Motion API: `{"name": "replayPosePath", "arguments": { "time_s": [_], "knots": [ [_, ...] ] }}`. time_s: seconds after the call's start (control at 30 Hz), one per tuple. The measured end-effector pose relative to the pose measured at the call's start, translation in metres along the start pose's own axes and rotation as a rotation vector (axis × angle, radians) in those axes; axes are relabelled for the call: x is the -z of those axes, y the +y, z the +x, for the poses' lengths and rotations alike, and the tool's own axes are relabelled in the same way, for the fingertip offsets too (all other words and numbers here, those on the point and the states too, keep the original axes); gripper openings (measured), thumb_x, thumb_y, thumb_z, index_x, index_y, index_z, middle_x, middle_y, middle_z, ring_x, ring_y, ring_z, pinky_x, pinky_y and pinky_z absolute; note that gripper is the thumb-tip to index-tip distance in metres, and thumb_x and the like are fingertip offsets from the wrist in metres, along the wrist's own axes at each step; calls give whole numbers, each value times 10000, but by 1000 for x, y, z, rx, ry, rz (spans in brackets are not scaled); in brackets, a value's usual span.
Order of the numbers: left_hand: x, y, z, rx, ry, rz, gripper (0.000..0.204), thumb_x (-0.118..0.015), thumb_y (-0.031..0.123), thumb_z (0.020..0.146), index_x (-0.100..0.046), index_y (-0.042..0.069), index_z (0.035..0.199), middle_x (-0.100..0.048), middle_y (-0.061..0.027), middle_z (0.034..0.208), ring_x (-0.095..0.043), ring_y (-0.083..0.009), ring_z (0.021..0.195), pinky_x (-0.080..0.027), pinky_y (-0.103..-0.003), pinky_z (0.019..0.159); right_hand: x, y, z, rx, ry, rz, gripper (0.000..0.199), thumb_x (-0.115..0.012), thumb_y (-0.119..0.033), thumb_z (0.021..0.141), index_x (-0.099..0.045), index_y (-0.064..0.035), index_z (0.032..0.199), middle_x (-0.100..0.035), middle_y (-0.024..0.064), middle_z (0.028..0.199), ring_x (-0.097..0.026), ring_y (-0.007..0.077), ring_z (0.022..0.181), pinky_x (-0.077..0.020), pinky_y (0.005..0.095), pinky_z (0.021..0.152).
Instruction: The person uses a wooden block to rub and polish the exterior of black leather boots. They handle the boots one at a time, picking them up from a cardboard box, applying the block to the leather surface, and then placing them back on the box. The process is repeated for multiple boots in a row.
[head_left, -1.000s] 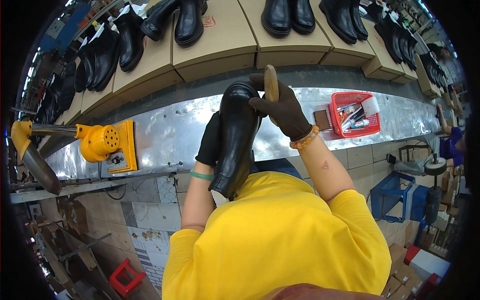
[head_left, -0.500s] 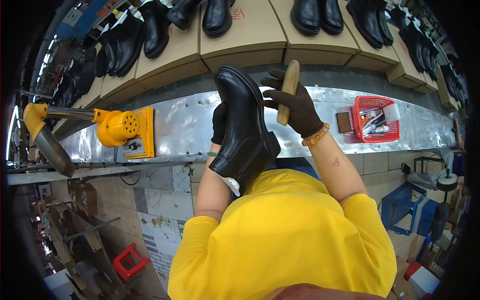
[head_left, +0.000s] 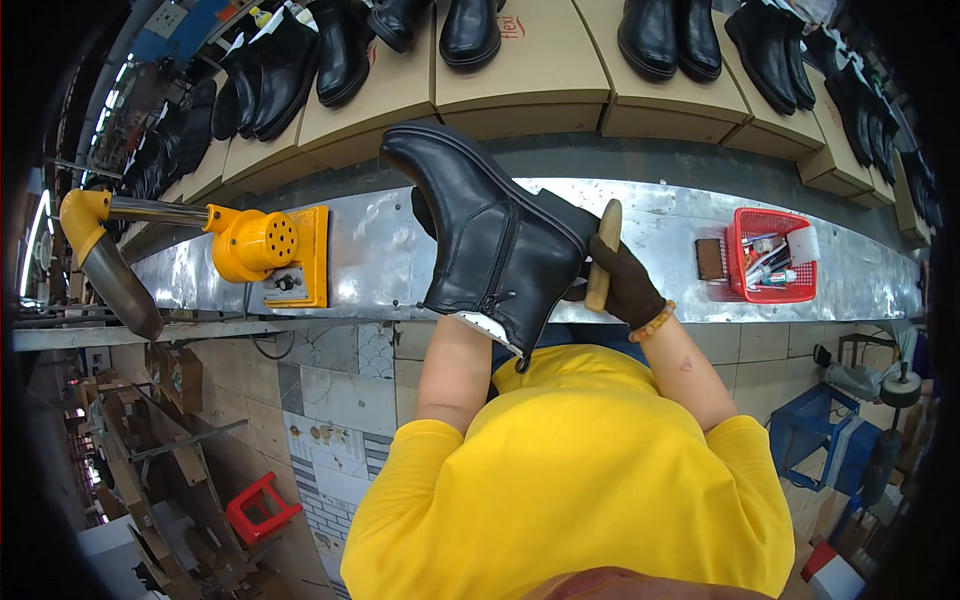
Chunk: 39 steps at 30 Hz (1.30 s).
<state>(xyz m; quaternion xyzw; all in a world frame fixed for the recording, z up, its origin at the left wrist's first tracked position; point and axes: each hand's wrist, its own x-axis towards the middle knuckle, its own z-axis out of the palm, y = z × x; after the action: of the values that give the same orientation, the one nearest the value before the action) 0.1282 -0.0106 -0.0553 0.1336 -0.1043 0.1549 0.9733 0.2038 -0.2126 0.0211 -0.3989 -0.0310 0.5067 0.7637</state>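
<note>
I hold the black boot (head_left: 490, 240) up over the metal counter's (head_left: 380, 250) near edge, my left hand hidden inside it; my gloved right hand (head_left: 625, 285) grips a wooden brush (head_left: 603, 252) against its heel, brushing apparently unfinished.

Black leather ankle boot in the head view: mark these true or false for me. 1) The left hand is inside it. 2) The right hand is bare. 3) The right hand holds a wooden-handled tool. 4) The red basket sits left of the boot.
1) True: the left hand is hidden inside the black leather ankle boot.
2) False: the right hand wears a dark glove.
3) True: wooden-handled tool.
4) False: the red plastic basket sits to its right.
</note>
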Motion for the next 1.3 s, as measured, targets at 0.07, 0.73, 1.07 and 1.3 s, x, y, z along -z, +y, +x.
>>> {"name": "replayPosePath", "arguments": {
  "time_s": [0.07, 0.73, 1.07, 1.3],
  "knots": [
    [0, 1, 0, -63, 11, 22, 453, -537, 331, 893, -489, 43, 1239, -558, -123, 1189, -540, -239, 1092, -414, -375, 976, 1, 0, -1, -3, 32, 0, 600, -584, -271, 873, -311, -94, 1377, -536, 88, 1092, -579, 223, 932, -535, 413, 760],
    [-27, 44, -51, 414, 262, 855, 804, -765, 306, 655, -412, 6, 1312, -550, -126, 1204, -593, -227, 1002, -561, -326, 647, 50, -37, 14, 252, 120, 100, 321, -582, -337, 884, -551, -105, 1104, -573, 9, 826, -529, 98, 594, -414, 226, 480],
    [-19, -9, 78, 148, 289, 403, 492, -594, 265, 861, -445, 107, 1302, -560, -99, 1207, -618, -225, 928, -550, -328, 648, 62, -24, 19, 183, 355, -326, 498, -654, -269, 836, -485, -66, 1258, -593, 49, 794, -546, 107, 501, -479, 252, 459],
    [-22, -15, 222, 55, 345, 772, 391, -584, 282, 878, -469, 107, 1209, -599, -95, 934, -624, -215, 800, -546, -345, 606, 81, -4, 15, 114, 301, -416, 528, -673, -246, 814, -483, 0, 1240, -568, 47, 795, -555, 106, 530, -493, 252, 476]
  ]
}}
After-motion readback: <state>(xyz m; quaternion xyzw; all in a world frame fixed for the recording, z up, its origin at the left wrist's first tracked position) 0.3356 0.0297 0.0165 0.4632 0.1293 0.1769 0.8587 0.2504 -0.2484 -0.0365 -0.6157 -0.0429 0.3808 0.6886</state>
